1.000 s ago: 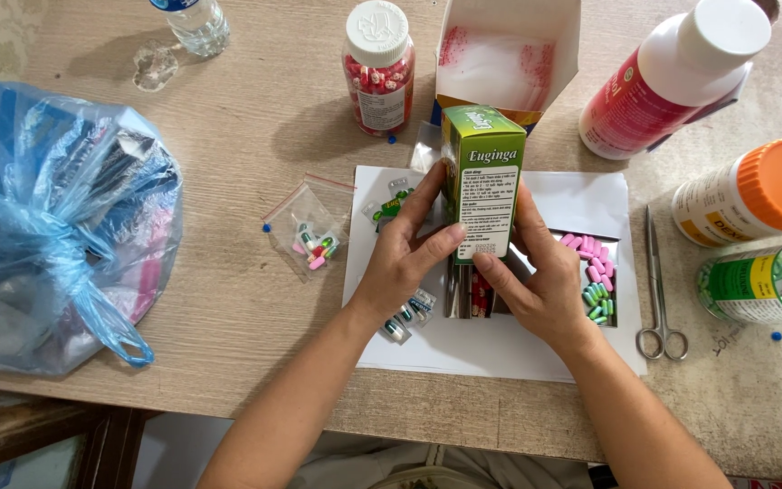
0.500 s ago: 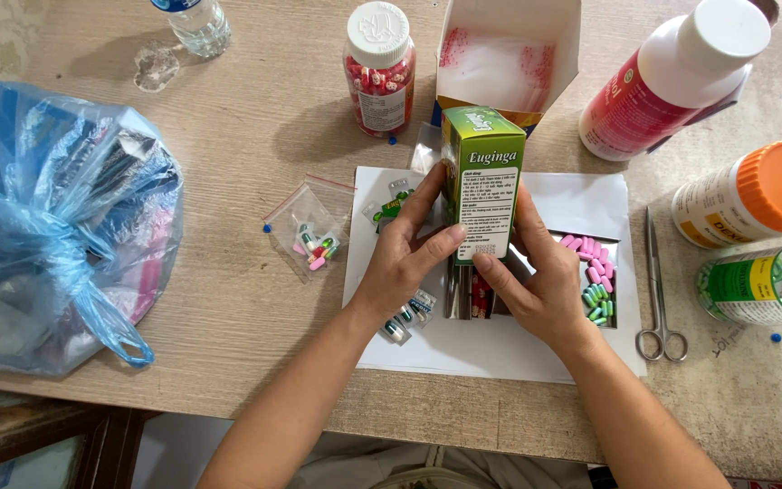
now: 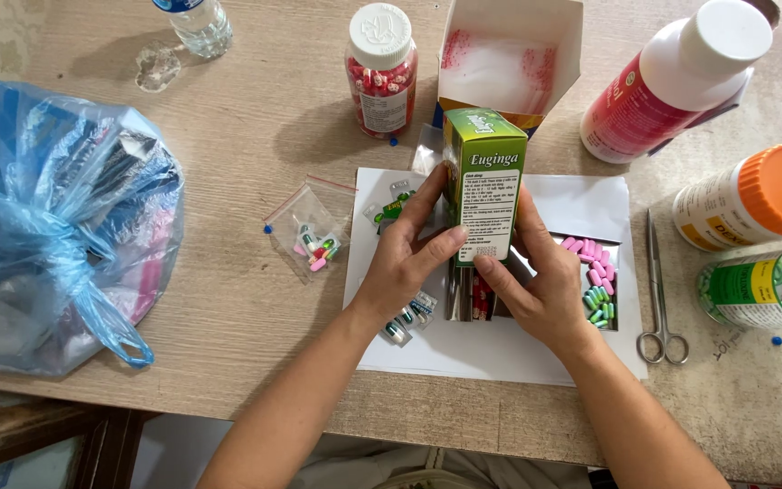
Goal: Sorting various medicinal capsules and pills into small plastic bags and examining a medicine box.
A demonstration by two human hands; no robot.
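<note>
A person's two bare hands hold a small green medicine carton point(image 3: 485, 195) upright above a white sheet of paper point(image 3: 581, 204) near the middle of a wooden tabletop point(image 3: 228, 136). The left hand point(image 3: 406, 263) presses the carton's left side, thumb across its lower front face. The right hand point(image 3: 540, 281) closes on the lower right side, so the carton is clamped between both hands.

On the paper, by the right hand, lies a heap of pink and green capsules point(image 3: 597, 281). Strips of blister-packed capsules point(image 3: 407, 319) lie under the left wrist. Just off the paper's left edge sits a small clear zip bag point(image 3: 309, 231) holding a few capsules.

Toward the far edge stand a clear jar of red-and-white capsules point(image 3: 381, 68) with a white lid and an open cardboard box point(image 3: 509, 54). Toward the right edge are a large red-labelled bottle with a white cap point(image 3: 672, 81), an orange-lidded jar point(image 3: 753, 195), a green-labelled clear bottle point(image 3: 762, 288) on its side, and small steel scissors point(image 3: 658, 290). A knotted blue plastic bag point(image 3: 47, 226) fills the left edge.
</note>
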